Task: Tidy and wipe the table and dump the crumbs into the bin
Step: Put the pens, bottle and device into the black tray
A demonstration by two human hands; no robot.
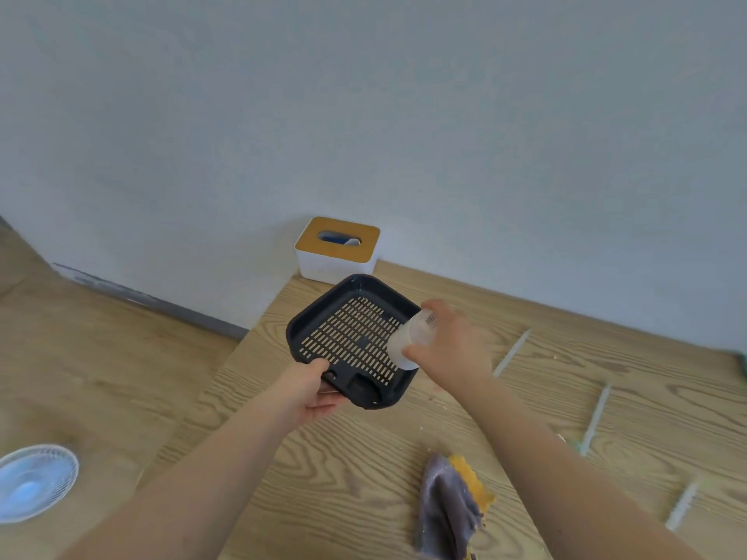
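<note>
A black slotted tray (323, 317) is tilted up above the wooden table (364, 478), its near edge gripped by my left hand (309, 392). My right hand (454, 349) holds a translucent white cup (412, 337), tipped on its side over the tray's right edge. A grey and yellow cloth (448, 507) lies crumpled on the table near me. Pale crumbs (444, 406) are scattered on the wood to the right of the tray.
A white tissue box with a wooden lid (337, 250) stands against the wall behind the tray. Several pale straws (594, 418) lie on the right of the table. A small white fan (34, 480) stands on the floor at the left.
</note>
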